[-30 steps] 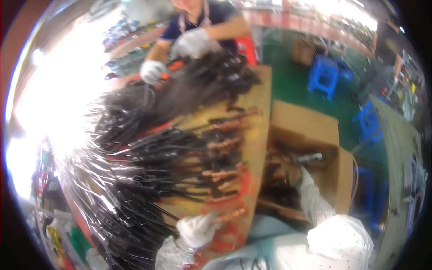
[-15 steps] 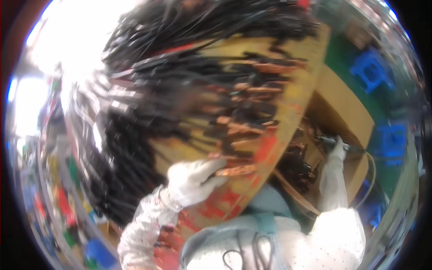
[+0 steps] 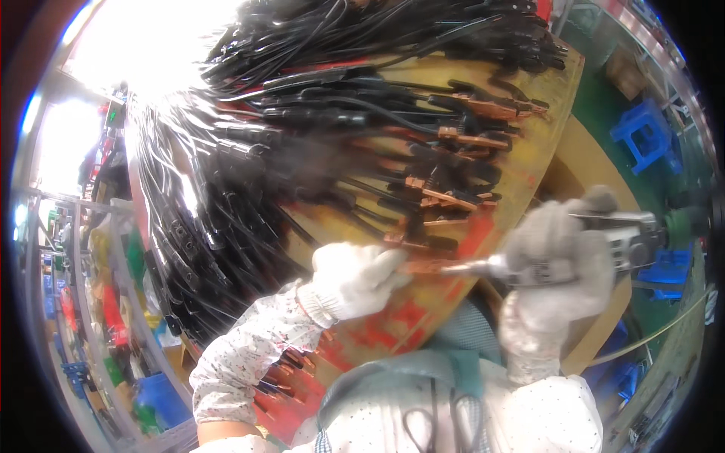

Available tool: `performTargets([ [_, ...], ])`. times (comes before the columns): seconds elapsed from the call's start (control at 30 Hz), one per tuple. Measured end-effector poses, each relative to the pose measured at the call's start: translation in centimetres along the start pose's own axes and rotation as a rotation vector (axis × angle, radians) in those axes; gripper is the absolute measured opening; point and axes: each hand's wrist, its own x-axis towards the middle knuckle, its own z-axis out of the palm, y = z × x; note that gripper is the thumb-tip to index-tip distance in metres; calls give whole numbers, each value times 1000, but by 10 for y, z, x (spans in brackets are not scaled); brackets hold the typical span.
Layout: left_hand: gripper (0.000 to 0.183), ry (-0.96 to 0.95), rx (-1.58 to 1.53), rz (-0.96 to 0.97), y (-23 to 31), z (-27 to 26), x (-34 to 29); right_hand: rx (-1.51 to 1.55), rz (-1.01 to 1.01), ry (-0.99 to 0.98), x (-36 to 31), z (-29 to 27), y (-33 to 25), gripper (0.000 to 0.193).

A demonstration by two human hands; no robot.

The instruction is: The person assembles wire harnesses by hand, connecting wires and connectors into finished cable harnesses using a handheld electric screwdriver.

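My left hand, in a white knit glove, is closed on a copper-coloured clamp over the worktable. My right hand, gloved too, grips a silver-grey power screwdriver held level. The tool's slim tip points left and meets the right end of the clamp; whether it touches is too blurred to tell. Several black cables with copper-jawed clamps lie fanned across the yellow tabletop beyond my left hand.
A dense bundle of black cables covers the table's left and far sides. A cardboard box stands beyond the right table edge, partly behind my right hand. Blue stools stand on the green floor. Shelving with coloured goods lines the left.
My right hand has come up out of the cardboard box with the power screwdriver and moved left to the clamp. My left hand still holds the clamp, slightly further right in view.
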Motion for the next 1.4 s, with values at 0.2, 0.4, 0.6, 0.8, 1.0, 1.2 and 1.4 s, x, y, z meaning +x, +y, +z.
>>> performTargets([
  [0.2,20,-63,57,-8,-2,4,2,-162,206,284,-16,54,22,44],
  [0.4,15,-45,40,3,-5,4,1,-130,173,170,-18,50,25,43],
  [0.6,13,-15,6,11,-6,8,1,-118,177,50,-18,48,26,41],
  [0.8,11,-28,-12,8,-6,8,6,-111,203,-57,-21,40,27,41],
  [1.0,15,-156,-20,-54,-4,5,5,-115,214,-262,-18,26,33,35],
  [1.2,14,-60,-22,-38,-4,11,1,-265,120,-322,-21,30,33,20],
  [1.4,14,-82,-57,-54,-8,12,-1,-323,163,-428,-14,35,27,17],
])
